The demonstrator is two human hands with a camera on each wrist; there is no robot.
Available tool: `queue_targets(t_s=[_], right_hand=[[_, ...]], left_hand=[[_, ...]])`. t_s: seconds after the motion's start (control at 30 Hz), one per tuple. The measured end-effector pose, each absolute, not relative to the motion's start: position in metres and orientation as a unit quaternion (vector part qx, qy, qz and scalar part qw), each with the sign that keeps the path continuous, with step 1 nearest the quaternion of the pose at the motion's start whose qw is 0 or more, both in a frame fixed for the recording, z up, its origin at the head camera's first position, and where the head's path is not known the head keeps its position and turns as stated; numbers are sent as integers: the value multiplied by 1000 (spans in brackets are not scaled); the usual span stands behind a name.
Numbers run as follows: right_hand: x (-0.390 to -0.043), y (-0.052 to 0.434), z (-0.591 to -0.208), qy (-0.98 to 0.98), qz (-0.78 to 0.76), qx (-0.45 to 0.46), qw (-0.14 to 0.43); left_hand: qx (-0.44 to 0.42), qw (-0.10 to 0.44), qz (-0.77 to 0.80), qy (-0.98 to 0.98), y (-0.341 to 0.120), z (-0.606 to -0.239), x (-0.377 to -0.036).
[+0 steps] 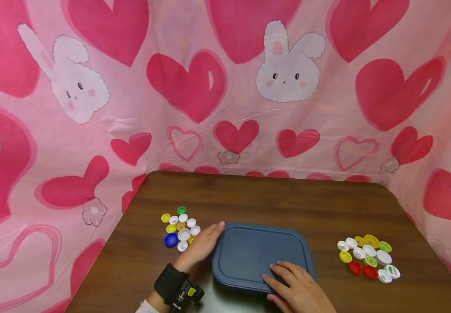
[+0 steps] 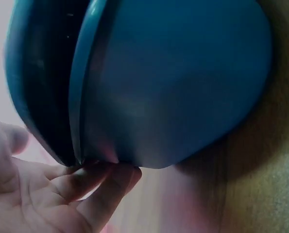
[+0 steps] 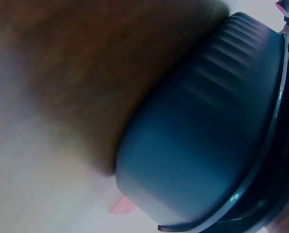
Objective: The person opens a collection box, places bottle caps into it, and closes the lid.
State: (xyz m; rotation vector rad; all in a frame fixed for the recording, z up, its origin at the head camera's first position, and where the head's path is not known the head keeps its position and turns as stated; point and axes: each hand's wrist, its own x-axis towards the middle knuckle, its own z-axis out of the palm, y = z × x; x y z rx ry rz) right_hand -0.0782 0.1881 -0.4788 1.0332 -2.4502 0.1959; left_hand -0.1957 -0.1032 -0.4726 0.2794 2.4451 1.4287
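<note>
A dark blue, rounded rectangular lid [image 1: 262, 256] sits at a tilt over a matching deep box [image 2: 183, 87]. Between lid and rim a dark gap shows in the left wrist view, narrowing toward my left fingertips. My left hand [image 1: 202, 245] lies along the box's left side, its straight fingers touching the rim near the far left corner. On the near right part of the lid, my right hand [image 1: 296, 287] holds the edge with fingers spread on top and thumb below. The right wrist view shows the box's ribbed side [image 3: 197, 126], while the right fingers are largely hidden there.
To the left lies a cluster of colourful bottle caps [image 1: 184, 234], close to my left hand. Another group of caps [image 1: 369, 251] is spread at the right. The brown wooden table [image 1: 272, 198] ends against a pink cloth [image 1: 194, 143] printed with hearts and rabbits.
</note>
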Motion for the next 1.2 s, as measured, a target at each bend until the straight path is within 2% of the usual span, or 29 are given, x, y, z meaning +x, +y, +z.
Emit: queue_targets(t_s=[0.17,0.27,0.37,0.53,0.67,0.77,1.0,1.2], right_hand=[[-80,190,-467,-870,124,371,301],[-82,193,-457,-864,152,363,315],[-85,197,-443,-875,177,329,308],[-91,208,-421,-896,243,224,298],[-106,223,-407,-883,303,149,326],[-120,241,-398,-876,339,75,335],[-144,303,-378,-772,564,-150,252],[-166,369,-370,-586,742,-222,237]], left_hand=[[105,185,577,788,-104,-477,-201],[93,215,617,751,-106,-481,-202],[105,221,616,749,-106,-482,-203],[163,191,542,802,-101,-481,-202],[166,170,477,846,-92,-482,-196],[148,174,455,861,-85,-485,-192],[109,148,422,888,-76,-497,-185],[92,125,445,882,-74,-499,-183]])
